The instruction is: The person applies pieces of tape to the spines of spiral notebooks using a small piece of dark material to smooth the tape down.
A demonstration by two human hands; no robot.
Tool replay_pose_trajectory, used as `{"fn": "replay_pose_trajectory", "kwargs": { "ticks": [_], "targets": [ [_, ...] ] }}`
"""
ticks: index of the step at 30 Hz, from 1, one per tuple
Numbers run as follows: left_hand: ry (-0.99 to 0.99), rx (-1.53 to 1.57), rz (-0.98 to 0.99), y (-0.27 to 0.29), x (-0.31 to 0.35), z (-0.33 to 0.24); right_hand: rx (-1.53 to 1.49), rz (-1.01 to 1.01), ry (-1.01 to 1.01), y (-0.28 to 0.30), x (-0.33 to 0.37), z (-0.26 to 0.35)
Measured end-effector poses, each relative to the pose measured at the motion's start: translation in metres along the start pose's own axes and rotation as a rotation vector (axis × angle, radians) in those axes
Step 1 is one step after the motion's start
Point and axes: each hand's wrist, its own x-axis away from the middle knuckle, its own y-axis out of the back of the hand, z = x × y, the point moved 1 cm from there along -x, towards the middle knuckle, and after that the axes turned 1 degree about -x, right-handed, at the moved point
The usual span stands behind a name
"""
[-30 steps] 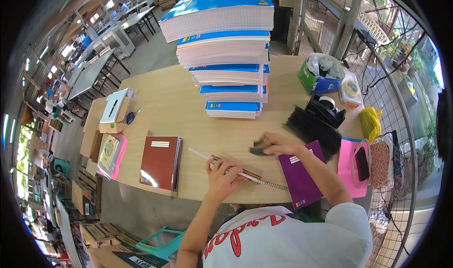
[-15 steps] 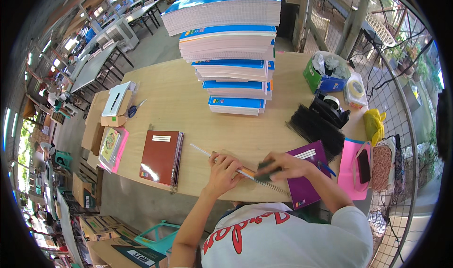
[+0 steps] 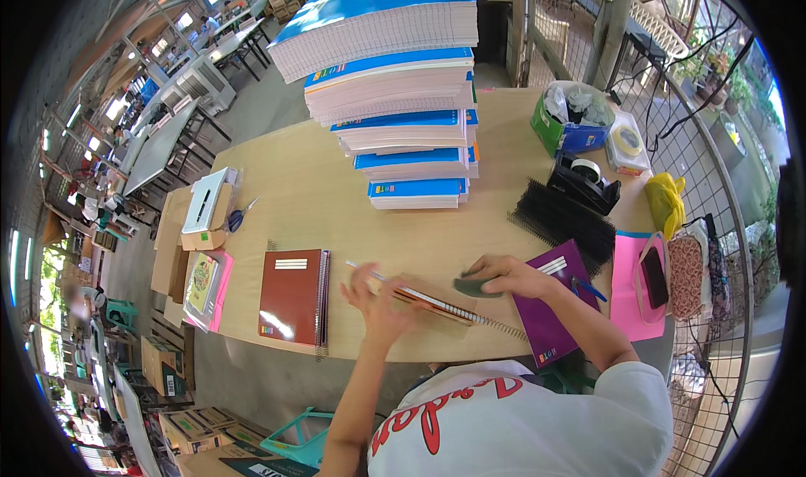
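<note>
A notebook [image 3: 438, 304] stands on edge before me, its spine up, with a wire coil [image 3: 500, 327] running along it and sticking out past its right end. Over its left end is my left hand [image 3: 378, 306], blurred, fingers spread; whether it touches the notebook I cannot tell. My right hand [image 3: 509, 275] is closed on a dark, flat, rounded pad [image 3: 475, 288], just above and apart from the spine. A purple notebook [image 3: 544, 309] lies under my right forearm, with blue-handled pliers [image 3: 588, 289] on it. Left of my hands lies a brown spiral notebook [image 3: 290, 296].
Tall stacks of blue-covered books [image 3: 386, 15] rise at the back. On the right are black coils [image 3: 562, 225], a tape dispenser [image 3: 585, 187], a green-blue box [image 3: 571, 124], a yellow bag [image 3: 666, 204] and a phone [image 3: 654, 278]. Scissors [image 3: 238, 217] lie at the left.
My left hand has lifted and opened from the notebook's spine, shifting left. My right hand has raised the dark pad off the spine. The view has shifted slightly.
</note>
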Motion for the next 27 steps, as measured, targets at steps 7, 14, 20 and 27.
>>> {"fn": "replay_pose_trajectory", "kwargs": {
  "ticks": [7, 14, 20, 27],
  "targets": [
    [0.028, 0.229, 0.035, -0.009, -0.003, 0.028, 0.282, 0.063, 0.051, -0.017, -0.015, 0.024],
    [0.013, 0.247, 0.047, -0.01, 0.0, 0.031, -0.488, 0.142, 0.1, -0.02, -0.026, 0.024],
    [0.131, 0.377, 0.058, -0.004, -0.009, 0.051, -0.046, 0.19, -0.074, -0.017, -0.04, 0.015],
    [0.091, 0.454, 0.068, -0.01, -0.008, 0.062, 0.41, 0.238, 0.121, -0.031, -0.06, 0.038]
  ]
}}
